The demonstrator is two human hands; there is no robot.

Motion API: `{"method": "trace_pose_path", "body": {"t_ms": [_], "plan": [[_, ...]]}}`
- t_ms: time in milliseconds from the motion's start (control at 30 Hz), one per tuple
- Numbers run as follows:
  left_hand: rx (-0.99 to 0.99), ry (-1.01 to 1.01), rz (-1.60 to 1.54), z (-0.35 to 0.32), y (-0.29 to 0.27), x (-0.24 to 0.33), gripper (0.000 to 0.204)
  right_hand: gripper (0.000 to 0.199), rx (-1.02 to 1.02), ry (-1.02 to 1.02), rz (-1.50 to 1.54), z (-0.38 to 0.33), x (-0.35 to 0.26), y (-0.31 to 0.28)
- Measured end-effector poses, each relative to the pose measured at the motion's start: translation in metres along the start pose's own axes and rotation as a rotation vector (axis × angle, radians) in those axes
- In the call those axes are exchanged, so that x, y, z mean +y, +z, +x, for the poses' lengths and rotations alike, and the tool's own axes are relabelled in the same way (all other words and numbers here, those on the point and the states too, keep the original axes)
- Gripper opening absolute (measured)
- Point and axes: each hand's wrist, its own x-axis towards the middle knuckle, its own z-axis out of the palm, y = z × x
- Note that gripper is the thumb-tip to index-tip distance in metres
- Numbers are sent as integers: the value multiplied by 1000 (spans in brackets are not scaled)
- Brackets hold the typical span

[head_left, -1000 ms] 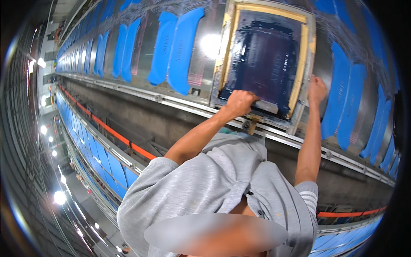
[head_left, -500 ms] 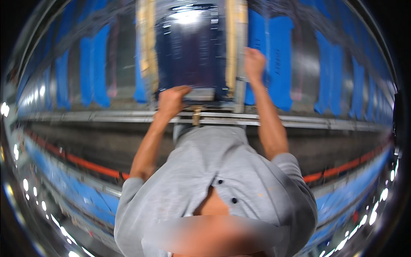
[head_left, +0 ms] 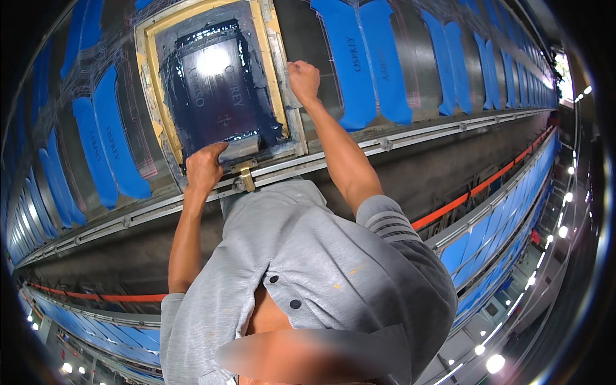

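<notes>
A yellow-edged screen-printing frame [head_left: 149,77] lies on a long table, and its mesh [head_left: 215,90] is coated with dark blue ink. My left hand [head_left: 205,167] grips the near left end of a grey squeegee [head_left: 247,147] at the frame's near edge. My right hand [head_left: 303,78] is closed on the frame's right rail [head_left: 282,96]. Both arms reach out from my grey shirt [head_left: 301,269].
Blue fabric pieces [head_left: 362,58] lie in rows along the table on both sides of the frame. A metal rail [head_left: 385,142] with a brass clamp [head_left: 244,175] runs along the table's near edge. Below it are a red strip [head_left: 462,199] and a lower shelf of blue pieces [head_left: 494,256].
The view has swung round, so the frame now sits to the upper left. Both hands have stayed on the frame and squeegee.
</notes>
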Motion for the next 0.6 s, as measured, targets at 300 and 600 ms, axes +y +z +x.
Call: {"method": "trace_pose_path", "body": {"t_ms": [300, 600], "plan": [[123, 68, 100, -13, 38, -12, 49, 28, -21, 75, -94, 5, -9, 8], [222, 79, 175, 172, -7, -80, 43, 28, 1, -20, -222, -3, -8, 10]]}}
